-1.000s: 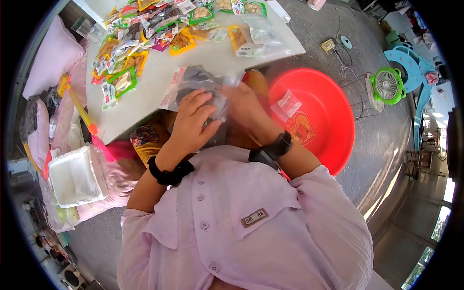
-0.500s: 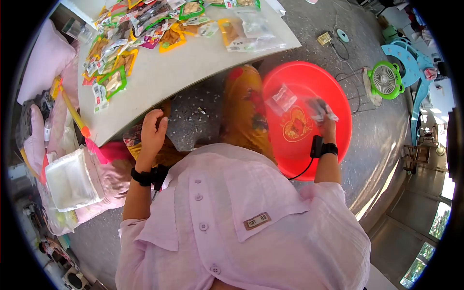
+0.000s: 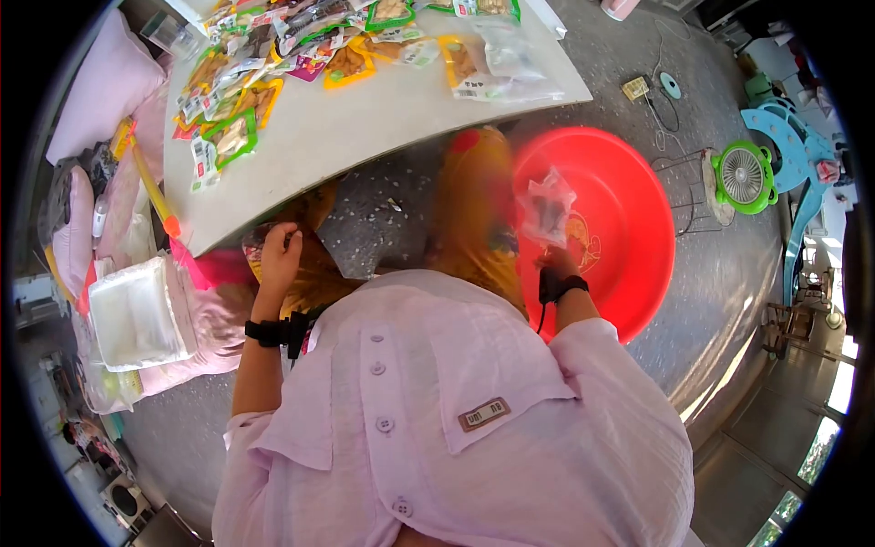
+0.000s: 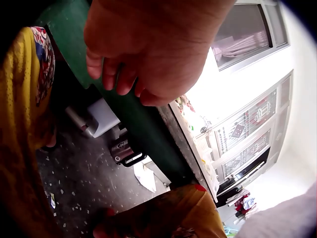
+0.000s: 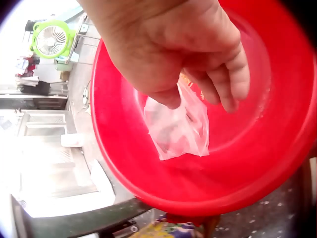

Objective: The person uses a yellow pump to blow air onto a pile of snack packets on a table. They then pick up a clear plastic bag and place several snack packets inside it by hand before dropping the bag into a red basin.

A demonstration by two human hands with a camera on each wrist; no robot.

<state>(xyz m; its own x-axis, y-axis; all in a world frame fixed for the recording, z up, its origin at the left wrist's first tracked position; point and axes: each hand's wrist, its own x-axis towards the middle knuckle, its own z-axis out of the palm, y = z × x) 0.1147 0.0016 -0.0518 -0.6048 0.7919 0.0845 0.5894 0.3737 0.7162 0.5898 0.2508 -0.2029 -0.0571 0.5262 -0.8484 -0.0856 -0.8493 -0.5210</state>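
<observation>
Over the red basin (image 3: pixel 629 264), my right hand (image 3: pixel 561 260) hangs with its fingers loosely bent and apart, blurred in the head view. Just beyond its fingertips a clear plastic bag (image 5: pixel 178 130) with something dark showing lies inside the basin. In the right wrist view the thumb overlaps the bag's upper edge, while red basin shows between thumb and fingers. Near the table's front edge, above the lap, my left hand (image 3: pixel 281 255) hangs with loosely curled fingers and holds nothing. Seen from the left wrist, those fingers (image 4: pixel 126 82) overlap the table's green side.
Many sealed food packets (image 3: pixel 273 55) are heaped on the table (image 3: pixel 301 146). Larger clear bags (image 3: pixel 506 68) lie by its right corner. A white foam box (image 3: pixel 141 314) sits on pink bedding at the left. A green fan (image 3: pixel 743 175) stands beyond the basin.
Both hands left the dark packet's spot at the table edge. The right hand carried it over the basin, then moved left without it. The left hand drew back to the lap.
</observation>
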